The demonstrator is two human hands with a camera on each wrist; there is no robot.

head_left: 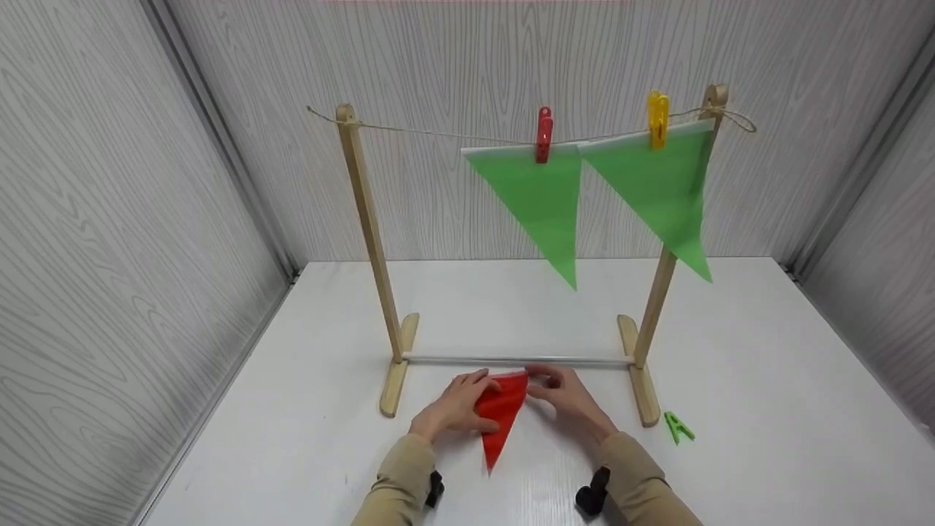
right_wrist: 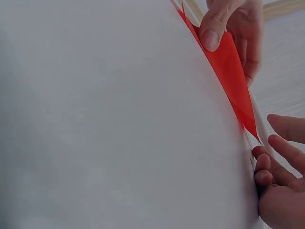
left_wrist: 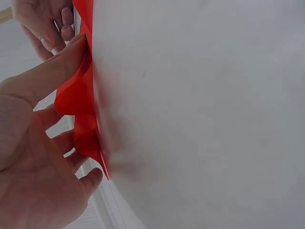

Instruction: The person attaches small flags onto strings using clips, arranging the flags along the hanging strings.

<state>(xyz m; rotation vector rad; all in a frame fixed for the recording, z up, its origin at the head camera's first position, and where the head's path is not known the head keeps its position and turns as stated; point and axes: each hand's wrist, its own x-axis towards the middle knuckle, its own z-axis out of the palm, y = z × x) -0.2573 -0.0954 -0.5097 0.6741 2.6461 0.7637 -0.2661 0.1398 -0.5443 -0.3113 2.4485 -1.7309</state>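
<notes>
A red triangular pennant [head_left: 505, 416] lies on the white table with its tip toward me and its surface buckled. My left hand [head_left: 462, 403] grips it from the left; in the left wrist view the cloth [left_wrist: 78, 100] bulges between thumb and fingers. At the pennant's upper right corner is my right hand [head_left: 561, 394]. Its fingers are bent loosely, and in the right wrist view thumb and fingertips [right_wrist: 272, 139] stand apart close to that corner; whether they touch it I cannot tell.
Beyond the hands stands a wooden frame [head_left: 369, 219] with a string [head_left: 445, 134] across its top. Two green pennants [head_left: 544, 193] hang there, held by a red clothespin [head_left: 543, 135] and a yellow clothespin [head_left: 658, 120]. A green clothespin [head_left: 678, 427] lies at the right.
</notes>
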